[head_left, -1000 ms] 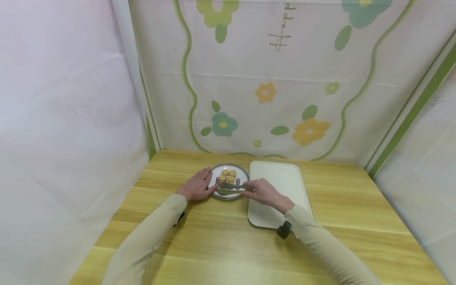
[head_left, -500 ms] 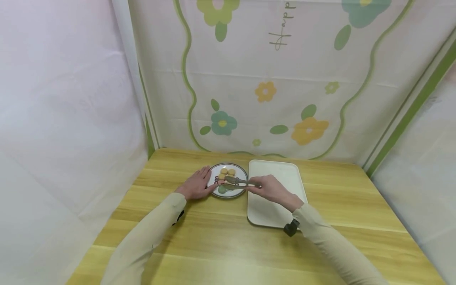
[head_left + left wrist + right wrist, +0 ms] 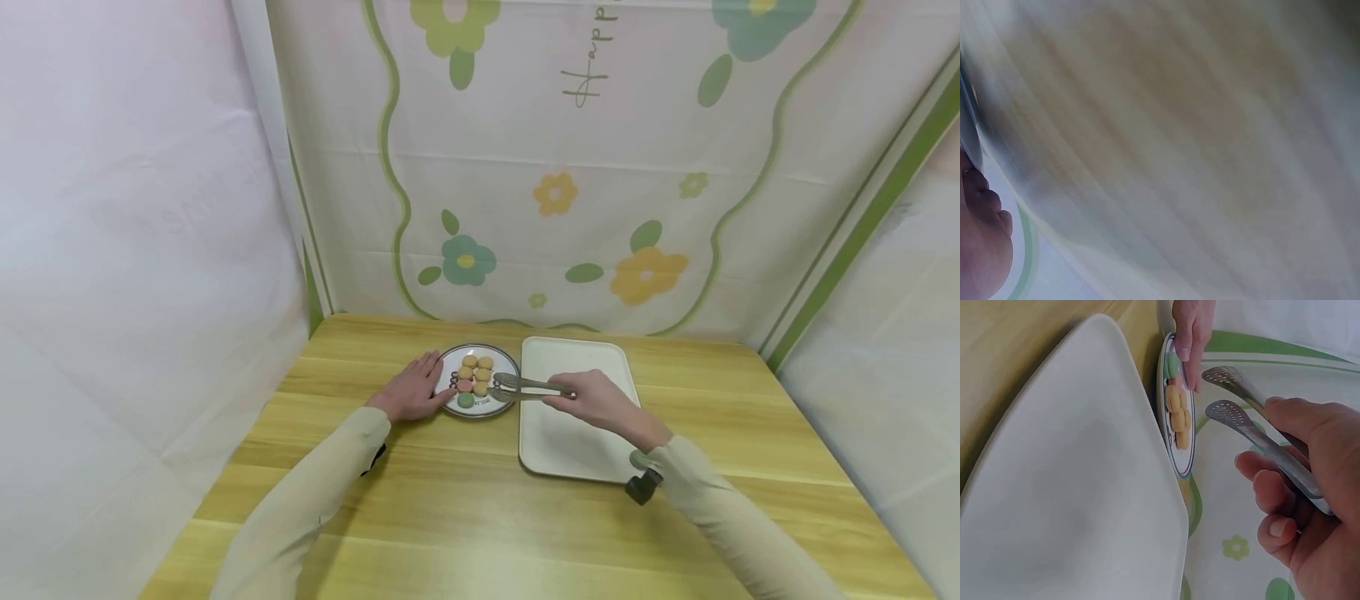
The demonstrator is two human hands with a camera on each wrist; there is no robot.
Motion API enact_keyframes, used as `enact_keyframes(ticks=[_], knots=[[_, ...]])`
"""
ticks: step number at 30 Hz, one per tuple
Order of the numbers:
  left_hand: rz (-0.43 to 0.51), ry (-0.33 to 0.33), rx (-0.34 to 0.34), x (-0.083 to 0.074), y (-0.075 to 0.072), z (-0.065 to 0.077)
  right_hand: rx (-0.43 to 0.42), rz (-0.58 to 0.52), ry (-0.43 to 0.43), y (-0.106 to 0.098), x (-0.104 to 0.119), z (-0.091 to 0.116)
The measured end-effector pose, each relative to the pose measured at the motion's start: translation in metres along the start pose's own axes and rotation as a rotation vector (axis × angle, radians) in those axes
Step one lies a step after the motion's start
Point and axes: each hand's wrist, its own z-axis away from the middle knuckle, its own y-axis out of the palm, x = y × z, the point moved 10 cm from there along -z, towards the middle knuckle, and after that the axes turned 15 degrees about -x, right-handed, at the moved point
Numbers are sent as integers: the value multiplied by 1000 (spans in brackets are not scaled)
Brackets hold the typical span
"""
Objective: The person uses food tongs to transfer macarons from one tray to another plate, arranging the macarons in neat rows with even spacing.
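Note:
On a round white plate with a dark rim lie several yellow macarons, a pink macaron and a green macaron. My left hand rests at the plate's left edge, fingers straight and the thumb over the rim. My right hand grips metal tongs with perforated tips. Those tips are spread, with nothing between them, at the plate's right side in the head view. The left wrist view is mostly blur, with a hand at its left edge.
A cream rectangular tray stands just right of the plate, under my right hand. Beside the right wrist a small green rounded thing shows, partly hidden by the sleeve. The wooden table meets a flowered cloth at the back.
My right hand has drawn the tongs rightward from over the macarons, and their tips have spread. The pink, green and nearest yellow macarons now show uncovered. My left hand stays at the plate.

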Motion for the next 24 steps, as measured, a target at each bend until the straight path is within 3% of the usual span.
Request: enact_keyframes(ticks=[8,24], knots=[[-3,3,-2,1,1,0,-36,40,-108,-20,-4,11],[-12,-5,2,2,4,0,-36,57,-83,-56,-19,35]])
